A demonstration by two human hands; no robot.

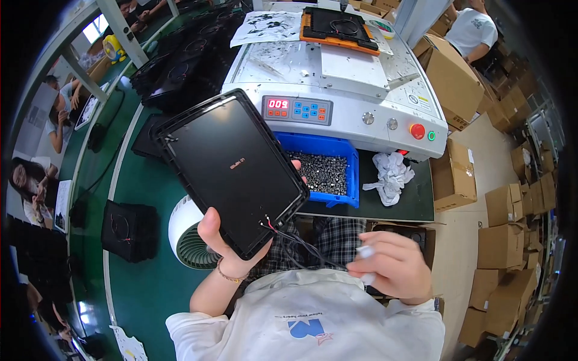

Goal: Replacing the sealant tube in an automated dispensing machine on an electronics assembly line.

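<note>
Fingers of the left hand (224,248) clasp the near corner of a flat black rectangular plastic panel (232,168), thumb pressed on its glossy face, holding it tilted up over the near edge of the green bench (150,283). Thin red and black wires (296,240) trail from that corner toward the right hand (391,265), which is curled around a small white object (364,253) too blurred to tell apart. Just beyond the panel sits a blue plastic bin of small dark screws (325,171), with a crumpled white cloth (391,174) to its right. Farther off stands a white machine with a red digital display (337,90). Left of the hand lies a white round fan (186,234), and brown cardboard boxes (506,234) crowd the right.
</note>
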